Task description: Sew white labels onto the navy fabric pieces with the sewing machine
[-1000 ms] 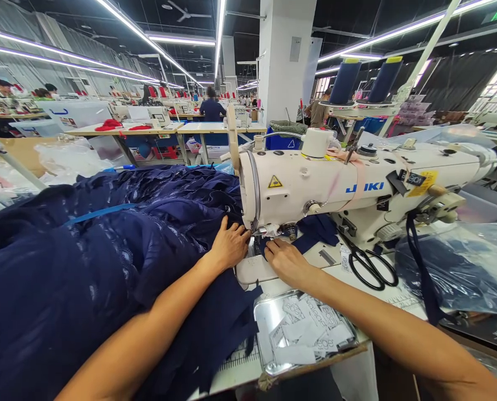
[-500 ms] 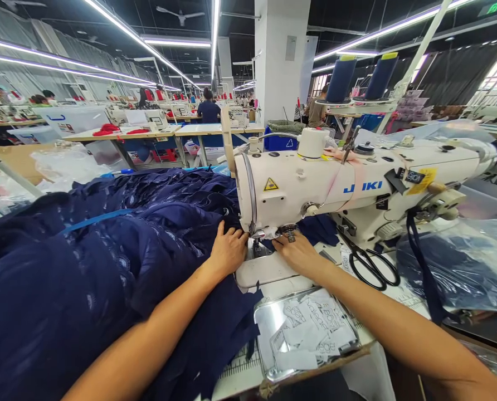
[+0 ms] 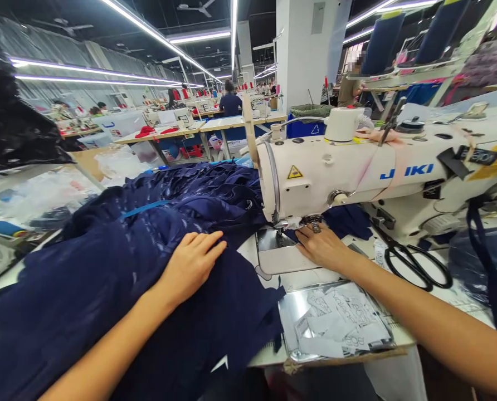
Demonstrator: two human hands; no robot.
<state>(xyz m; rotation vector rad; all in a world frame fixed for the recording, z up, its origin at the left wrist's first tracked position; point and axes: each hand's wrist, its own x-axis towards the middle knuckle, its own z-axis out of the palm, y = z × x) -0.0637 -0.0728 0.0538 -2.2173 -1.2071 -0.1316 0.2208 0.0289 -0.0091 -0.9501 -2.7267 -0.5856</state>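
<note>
Left hand [image 3: 192,264] lies flat and open on the navy fabric [image 3: 118,267] heaped left of the machine [image 3: 357,172], right hand [image 3: 321,245] loose by the needle, gripping nothing, so I'd keep the cloth smooth and fingers clear.

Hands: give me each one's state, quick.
Left hand: open, flat on the navy fabric, holding nothing.
Right hand: open, fingers beside the presser foot, gripping nothing.
</note>
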